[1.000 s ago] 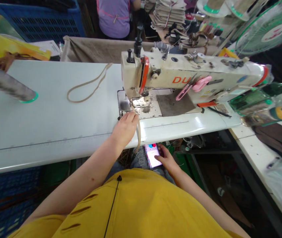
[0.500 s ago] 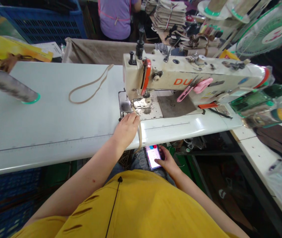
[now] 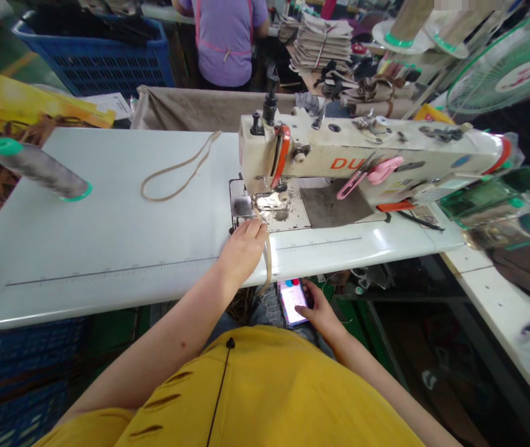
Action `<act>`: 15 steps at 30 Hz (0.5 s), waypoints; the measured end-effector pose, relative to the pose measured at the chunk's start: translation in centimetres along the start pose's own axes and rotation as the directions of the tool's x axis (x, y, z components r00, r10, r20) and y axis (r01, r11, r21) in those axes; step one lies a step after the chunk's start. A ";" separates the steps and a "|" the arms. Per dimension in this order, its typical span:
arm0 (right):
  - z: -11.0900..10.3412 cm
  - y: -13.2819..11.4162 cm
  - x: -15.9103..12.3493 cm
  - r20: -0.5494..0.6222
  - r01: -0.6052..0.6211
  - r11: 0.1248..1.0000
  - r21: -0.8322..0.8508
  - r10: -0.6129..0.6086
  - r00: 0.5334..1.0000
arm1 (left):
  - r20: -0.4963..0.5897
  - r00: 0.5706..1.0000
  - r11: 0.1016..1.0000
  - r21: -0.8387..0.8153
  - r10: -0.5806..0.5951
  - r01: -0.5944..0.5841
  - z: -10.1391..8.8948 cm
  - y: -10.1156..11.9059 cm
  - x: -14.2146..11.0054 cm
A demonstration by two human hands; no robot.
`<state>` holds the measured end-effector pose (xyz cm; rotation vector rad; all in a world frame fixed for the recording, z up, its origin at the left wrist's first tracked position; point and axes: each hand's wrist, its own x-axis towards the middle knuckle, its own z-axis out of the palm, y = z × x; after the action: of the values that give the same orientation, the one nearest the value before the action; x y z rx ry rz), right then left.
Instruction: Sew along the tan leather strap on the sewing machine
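Observation:
My left hand (image 3: 241, 248) rests on the white table (image 3: 106, 242), fingers closed on a tan strap (image 3: 268, 261) just in front of the needle of a cream sewing machine (image 3: 362, 155). The strap runs from under the presser foot, past my fingers and down over the table edge. A loop of the same strap (image 3: 176, 177) lies on the table behind the machine's left side. My right hand (image 3: 320, 310) is below the table at my lap, holding a lit phone (image 3: 292, 301) with the thumb on its screen.
A grey thread cone (image 3: 41, 174) lies on its side at the table's left. Pink clippers (image 3: 371, 171) hang on the machine. A fan (image 3: 507, 56) stands at the right, blue crates (image 3: 97, 56) at the back left. A person in purple (image 3: 225, 37) works beyond.
The view has shifted, so everything sits lower and further right in the frame. Both hands keep their grip and place; the thumb stays on the phone screen.

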<state>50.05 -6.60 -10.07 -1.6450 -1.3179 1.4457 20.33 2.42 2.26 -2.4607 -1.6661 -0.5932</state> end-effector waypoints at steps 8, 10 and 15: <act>-0.1 0.4 0.2 -0.019 -0.003 1.000 0.009 0.003 1.000 | -0.011 1.000 1.000 0.014 -0.019 0.020 -0.1 0.1 0.1; -0.1 0.3 0.3 -0.020 -0.005 1.000 0.013 0.005 1.000 | -0.006 1.000 1.000 0.008 -0.024 0.024 -0.1 0.1 0.1; -0.1 0.0 0.3 -0.011 -0.009 0.999 0.032 0.010 1.000 | -0.003 1.000 0.999 -0.018 -0.027 0.027 0.1 0.0 0.1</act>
<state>50.13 -6.28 -10.16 -1.6388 -1.2763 1.4536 20.38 2.52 2.16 -2.4517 -1.7032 -0.6180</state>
